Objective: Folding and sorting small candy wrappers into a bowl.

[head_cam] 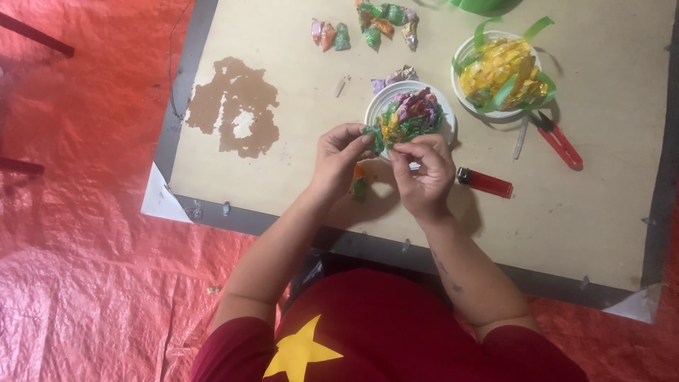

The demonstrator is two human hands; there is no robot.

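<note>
Surroundings: we are noting a red plastic lighter (pixel 485 182) lying just beside the right hand, red-handled snips (pixel 560 143) farther right, and a brown worn patch (pixel 235 106) on the tan board (pixel 297 177).
Wrappers: we are seeing loose crinkled foil pieces, pink, green and orange (pixel 364 27), lying at the far edge; a white round dish of yellow foil with green ribbon (pixel 502 73) is sitting apart.
Work piece: a white round dish heaped with multicoloured foil (pixel 410 113) is resting ahead of both hands.
Left hand (pixel 338 157): pinching the heap's near edge.
Right hand (pixel 424 170): fingers curling, pinching foil there too.
</note>
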